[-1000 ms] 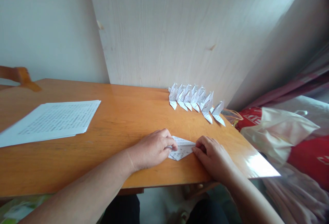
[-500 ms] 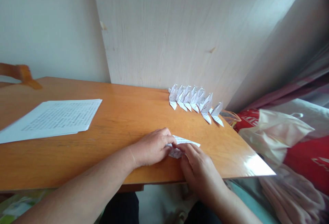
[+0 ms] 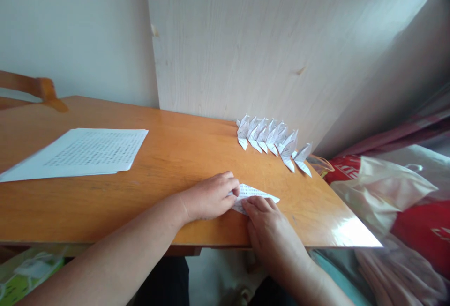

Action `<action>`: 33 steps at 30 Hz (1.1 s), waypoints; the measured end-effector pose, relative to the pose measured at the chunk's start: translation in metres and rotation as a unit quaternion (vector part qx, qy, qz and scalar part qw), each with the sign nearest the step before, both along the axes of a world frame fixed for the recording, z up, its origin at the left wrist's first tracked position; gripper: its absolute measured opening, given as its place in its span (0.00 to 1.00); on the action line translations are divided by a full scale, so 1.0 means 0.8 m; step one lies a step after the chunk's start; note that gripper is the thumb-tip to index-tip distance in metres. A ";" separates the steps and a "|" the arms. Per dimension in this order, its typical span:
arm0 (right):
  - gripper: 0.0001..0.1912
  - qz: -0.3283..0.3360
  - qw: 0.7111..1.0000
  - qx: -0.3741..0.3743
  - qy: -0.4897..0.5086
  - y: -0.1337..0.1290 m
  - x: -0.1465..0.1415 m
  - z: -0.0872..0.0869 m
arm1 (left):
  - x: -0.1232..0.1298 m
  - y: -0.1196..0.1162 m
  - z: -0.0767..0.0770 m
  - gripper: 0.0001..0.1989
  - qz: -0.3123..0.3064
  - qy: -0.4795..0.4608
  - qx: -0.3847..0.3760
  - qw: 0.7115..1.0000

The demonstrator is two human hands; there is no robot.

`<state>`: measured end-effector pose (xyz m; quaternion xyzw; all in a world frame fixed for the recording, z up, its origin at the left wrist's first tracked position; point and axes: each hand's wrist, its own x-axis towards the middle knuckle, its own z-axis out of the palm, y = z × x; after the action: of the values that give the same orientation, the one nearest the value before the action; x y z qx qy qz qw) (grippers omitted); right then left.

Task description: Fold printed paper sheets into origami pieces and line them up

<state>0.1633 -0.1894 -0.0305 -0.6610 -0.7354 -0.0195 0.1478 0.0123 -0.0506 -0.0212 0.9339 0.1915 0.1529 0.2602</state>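
Pinching the left end of a folded paper (image 3: pixel 256 190) with the left hand (image 3: pixel 213 197), between thumb and curled fingers. Laying the right hand (image 3: pixel 269 220) over its near right part, with fingers pressed together and flattened on top; showing too little to tell of any pinch by the right thumb. Working between both hands on the near side of the table (image 3: pixel 183 153), just in from its edge. Likely risking a skewed crease by pressing unevenly on the right or loosening the pinch on the left. Leaving the pointed right tip poking out past the right fingers, so perhaps risking a bent corner there from a stray push. Facing a row of folded shapes (image 3: pixel 266 137) standing far right, and possibly risking toppling the rightmost by reaching carelessly across.
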 end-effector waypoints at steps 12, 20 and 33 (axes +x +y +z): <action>0.20 0.004 0.998 0.006 -0.056 -0.004 0.001 0.004 | -0.007 -0.001 0.012 0.13 0.065 0.050 -0.037 0.996; 0.20 0.014 0.996 0.021 -0.083 -0.007 -0.001 0.003 | -0.010 -0.004 0.023 0.13 0.080 0.094 0.000 0.992; 0.18 0.004 0.997 -0.021 -0.074 -0.010 -0.006 0.011 | -0.017 0.004 0.024 0.08 0.024 0.124 0.013 0.992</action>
<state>0.1581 -0.1976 -0.0214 -0.6580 -0.7471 -0.0518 0.0793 -0.0015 -0.0473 -0.0023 0.9441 0.2427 0.0442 0.2188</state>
